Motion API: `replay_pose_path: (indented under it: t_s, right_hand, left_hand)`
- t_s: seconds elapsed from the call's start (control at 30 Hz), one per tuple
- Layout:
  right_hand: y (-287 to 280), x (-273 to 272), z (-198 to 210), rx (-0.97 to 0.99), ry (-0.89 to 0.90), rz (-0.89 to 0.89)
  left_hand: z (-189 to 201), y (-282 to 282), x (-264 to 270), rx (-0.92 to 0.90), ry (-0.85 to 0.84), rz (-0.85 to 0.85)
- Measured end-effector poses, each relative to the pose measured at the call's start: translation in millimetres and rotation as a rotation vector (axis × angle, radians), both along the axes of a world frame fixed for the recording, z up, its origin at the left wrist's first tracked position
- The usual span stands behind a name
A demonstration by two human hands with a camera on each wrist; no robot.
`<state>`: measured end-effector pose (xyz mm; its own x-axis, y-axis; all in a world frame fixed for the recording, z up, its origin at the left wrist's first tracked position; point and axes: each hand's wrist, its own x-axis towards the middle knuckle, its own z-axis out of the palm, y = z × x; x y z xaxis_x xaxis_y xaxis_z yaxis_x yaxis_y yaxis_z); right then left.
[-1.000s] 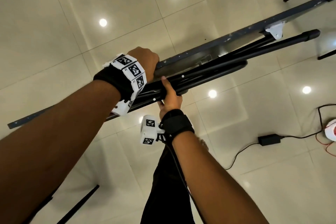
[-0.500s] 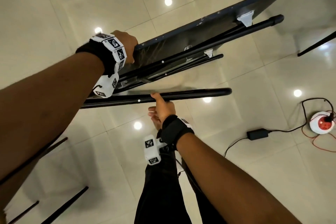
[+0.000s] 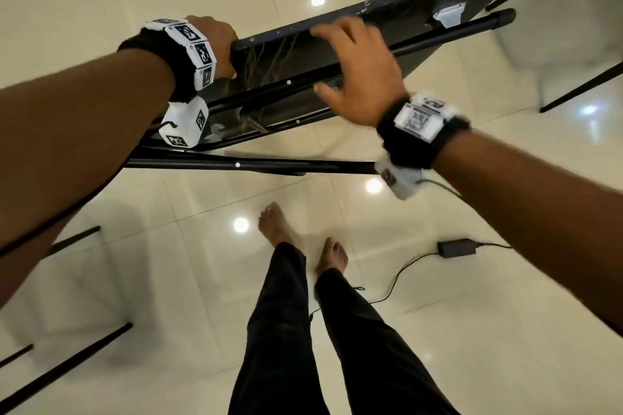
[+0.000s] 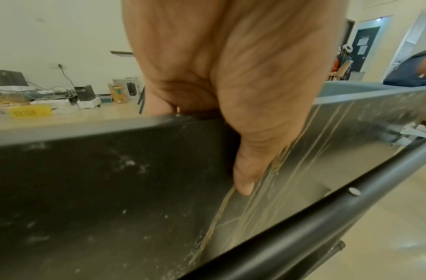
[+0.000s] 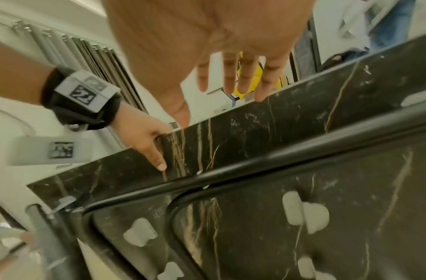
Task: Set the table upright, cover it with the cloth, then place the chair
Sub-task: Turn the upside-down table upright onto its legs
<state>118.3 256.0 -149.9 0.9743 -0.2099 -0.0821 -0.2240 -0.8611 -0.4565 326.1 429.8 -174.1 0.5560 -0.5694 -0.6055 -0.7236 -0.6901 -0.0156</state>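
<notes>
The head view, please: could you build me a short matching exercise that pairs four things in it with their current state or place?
Things:
1. left hand
2. right hand
3. table top
4. power adapter

States:
A. lying on the floor, cable attached
B. tilted on edge, underside showing
C. fingers spread, reaching toward the top edge
D. gripping the corner of the top

Pairs: 1-D, 2-C, 3-B, 4-A

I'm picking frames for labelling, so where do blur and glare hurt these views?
Head view: round ceiling-light glare spots on the glossy floor, and the right hand is slightly motion-smeared. Left wrist view: the left hand fills the frame, soft and too close; the table is sharper. Right wrist view: palm and frame edges blurred, table veining still readable.
</notes>
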Motion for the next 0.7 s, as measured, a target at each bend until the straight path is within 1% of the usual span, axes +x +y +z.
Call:
replay_pose_path:
  t_s: [0.07, 0.1, 0.13, 0.2, 0.27, 0.37, 0.47, 0.53, 0.57, 0.6, 0.7]
  right_hand:
    - [-11.5, 39.7, -0.4, -0.167, 0.083, 0.127]
    - [-12.6, 55.7, -4.4, -0.214, 0.149, 0.176]
    - [-9.3, 67.4, -11.4, -0.231, 0.216, 0.216]
    - [-2.6, 80.0, -25.3, -0.257, 0.287, 0.224]
    - [4.6, 83.8, -32.7, -0.284, 0.266, 0.193]
    - [0.7, 89.7, -31.7, -0.282, 0.266, 0.189]
    - [-0.9, 99.9, -28.4, -0.305, 0.283, 0.207]
    - [-1.4, 102.4, -29.4, -0.318, 0.284, 0.201]
    - [-0.2, 105.0, -29.7, -0.317, 0.284, 0.205]
    - [-1.4, 106.0, -29.9, -0.315, 0.287, 0.201]
    - [-4.4, 109.8, -28.6, -0.319, 0.296, 0.194]
  left_hand:
    - [-3.0, 6.1, -2.7, -0.032, -0.015, 0.048]
    - [-5.2, 8.3, -3.1, -0.054, -0.019, 0.074]
    - [-8.0, 11.9, -3.9, -0.069, -0.017, 0.102]
    - [-12.2, 16.0, -6.7, -0.101, -0.014, 0.157]
    - [-10.9, 22.2, -12.0, -0.158, 0.005, 0.211]
    - [1.4, 29.0, -28.3, -0.380, -0.050, 0.273]
    - [12.1, 44.5, -63.5, -0.547, -0.133, 0.230]
    - [9.3, 57.3, -98.0, -0.646, -0.139, 0.234]
    - [5.1, 65.5, -116.1, -0.654, -0.139, 0.250]
    - [-1.8, 71.8, -133.0, -0.617, -0.134, 0.256]
    - [-27.0, 87.3, -167.7, -0.362, -0.096, 0.210]
